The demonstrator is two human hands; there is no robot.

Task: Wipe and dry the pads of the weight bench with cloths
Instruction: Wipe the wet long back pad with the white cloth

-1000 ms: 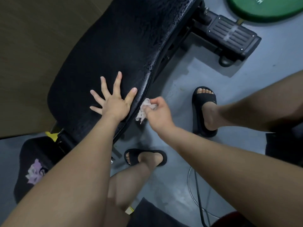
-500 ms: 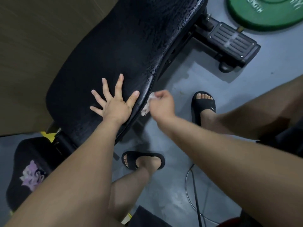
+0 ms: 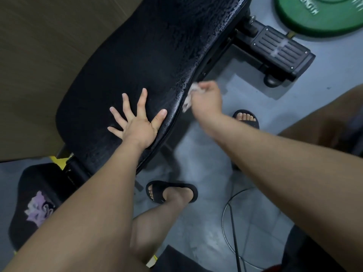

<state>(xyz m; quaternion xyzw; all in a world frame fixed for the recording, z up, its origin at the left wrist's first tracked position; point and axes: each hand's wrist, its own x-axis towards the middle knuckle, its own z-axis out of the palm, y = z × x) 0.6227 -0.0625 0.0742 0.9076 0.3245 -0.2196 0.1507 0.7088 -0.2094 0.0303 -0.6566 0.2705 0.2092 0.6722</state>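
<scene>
The black padded surface [image 3: 149, 61] runs diagonally from lower left to top centre, its skin beaded with wet. The left hand [image 3: 137, 128] lies flat on its near end, fingers spread; a pale cloth [image 3: 187, 103] touches its right edge. At lower left a second black pad [image 3: 33, 185] carries a purplish cloth [image 3: 38, 210]. The grey floor [image 3: 324, 91] bears a green weight plate [image 3: 322, 18] at upper right.

Place: gym or home workout room
Bench: black weight bench pad [image 3: 147, 61], textured upholstery
Plate: green weight plate [image 3: 318, 18] lying flat
Floor: smooth grey floor [image 3: 334, 91]
Frame: ribbed black foot plate [image 3: 280, 50]
</scene>
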